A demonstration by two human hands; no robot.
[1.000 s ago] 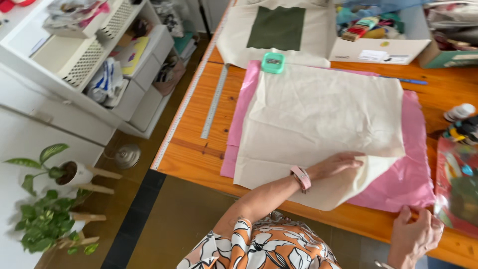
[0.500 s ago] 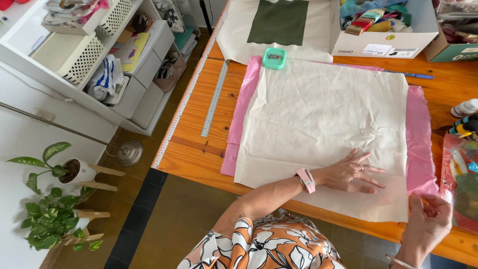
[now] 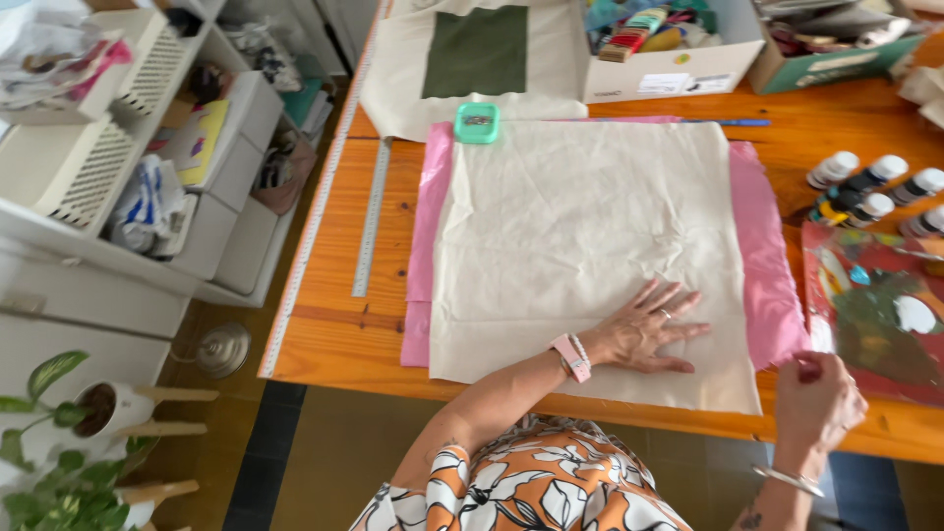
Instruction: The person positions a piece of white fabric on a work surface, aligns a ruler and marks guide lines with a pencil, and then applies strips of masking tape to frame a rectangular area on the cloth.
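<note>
A cream cloth (image 3: pixel 580 236) lies spread over a pink sheet (image 3: pixel 762 246) on the orange wooden table (image 3: pixel 324 334). My left hand (image 3: pixel 644 332), with a pink watch at the wrist, rests flat on the cloth's near right part, fingers spread and holding nothing. My right hand (image 3: pixel 818 398) hovers at the table's near edge beside the pink sheet's near right corner. Its fingers are pinched together on that corner's edge.
A small green tin (image 3: pixel 477 123) sits at the cloth's far edge. A metal ruler (image 3: pixel 372 216) lies to the left. Paint bottles (image 3: pixel 870 192) and a smeared palette (image 3: pixel 875 315) are at right. Behind are a box (image 3: pixel 669 64) and another cloth with a green patch (image 3: pixel 482 49).
My left hand has slid to the right across the cloth, flattening it. My right hand has risen from the table's edge to the pink sheet's corner. The view has shifted closer.
</note>
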